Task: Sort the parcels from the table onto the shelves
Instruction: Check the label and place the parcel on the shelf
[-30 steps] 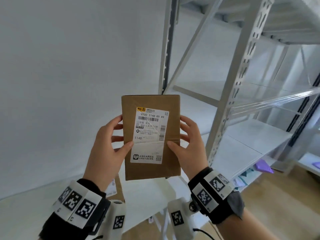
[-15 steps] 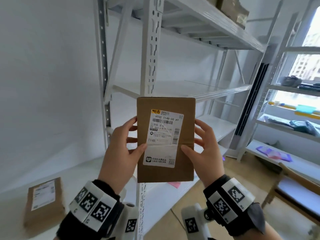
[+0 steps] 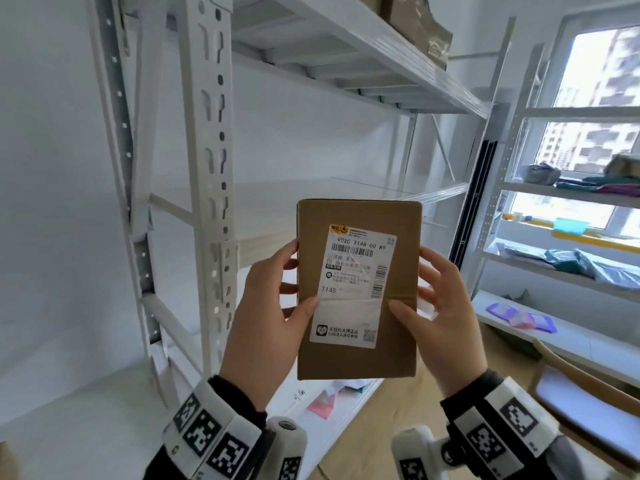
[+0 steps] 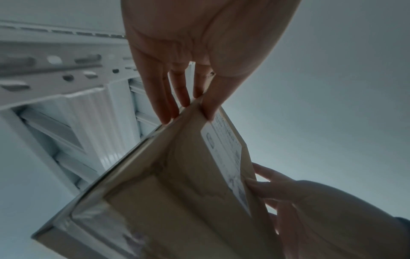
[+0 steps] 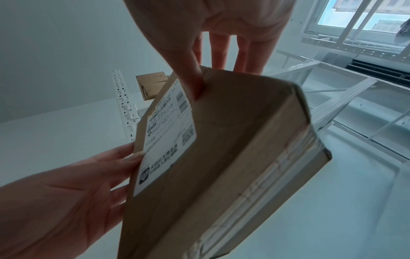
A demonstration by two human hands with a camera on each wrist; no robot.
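A white shelf rack (image 3: 207, 174) stands behind the brown box (image 3: 358, 355) — upright, long axis vertical, label facing the person. The box sits between the left hand (image 3: 266, 327) and right hand (image 3: 446, 327), thumbs in front, each grasping one side edge.

- left hand (image 3: 266, 317) raised, thumb in front, fingers behind, pinching the box (image 3: 358, 289)
- right hand (image 3: 446, 320) mirrors it on the other edge
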